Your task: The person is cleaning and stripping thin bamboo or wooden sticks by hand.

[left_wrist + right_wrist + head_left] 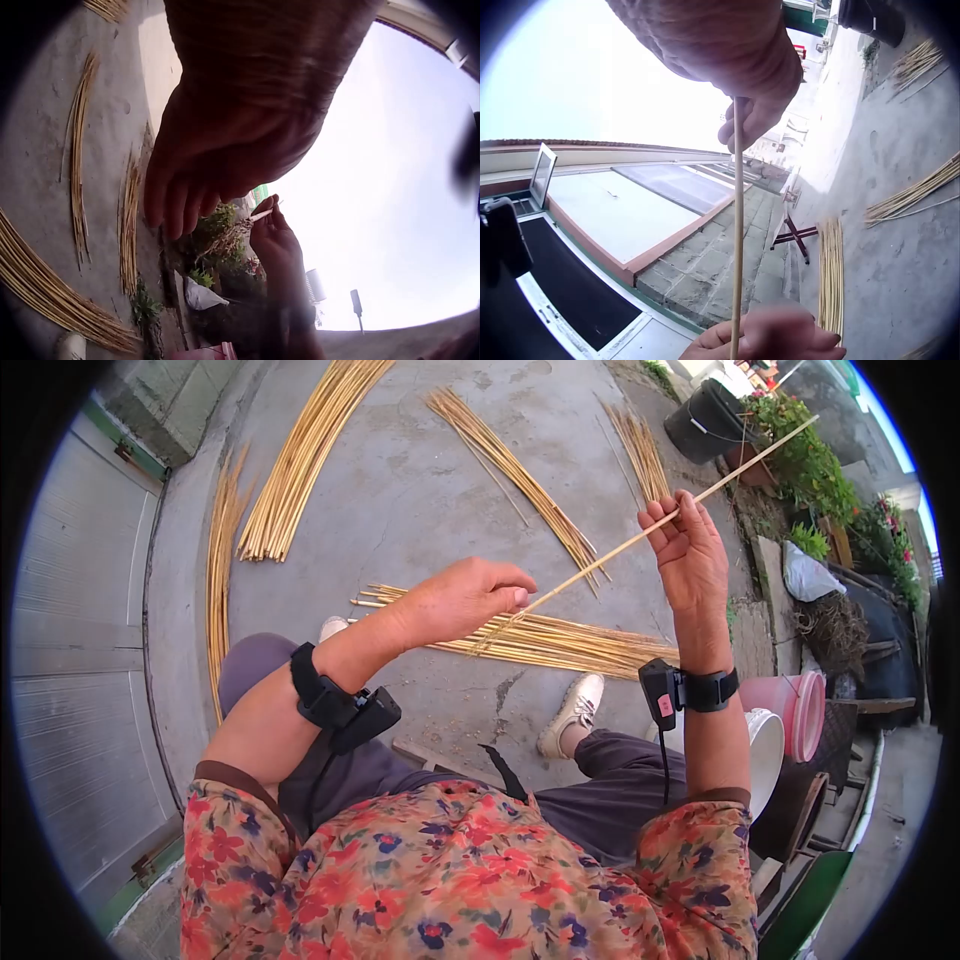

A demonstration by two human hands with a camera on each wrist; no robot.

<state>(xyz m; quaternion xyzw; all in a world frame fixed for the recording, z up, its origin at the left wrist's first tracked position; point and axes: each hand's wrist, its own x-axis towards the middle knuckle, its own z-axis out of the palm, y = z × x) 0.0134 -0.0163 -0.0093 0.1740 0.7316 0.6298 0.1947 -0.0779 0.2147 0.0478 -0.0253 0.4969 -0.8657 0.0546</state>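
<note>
A long, thin, pale stalk (620, 548) slants up to the right across the head view. My right hand (694, 570) pinches it between thumb and fingertips, palm up, with its bare end sticking out beyond. My left hand (455, 600) is beside the lower part, index finger extended and thumb close over the stalk. Loosely bent fingers (176, 206) of that hand show nothing between them in the left wrist view. The right wrist view has the stalk (739, 225) running from my right hand (757, 112) down across my left hand (772, 337), which is partly blurred.
Below my hands lies a bundle of stalks (570, 643) on the concrete floor, near my shoes (575, 712). More bundles (310, 460) are spread farther out. Pink (790, 710) and white buckets (765, 750) stand at my right, a black bucket (703, 422) at the back right.
</note>
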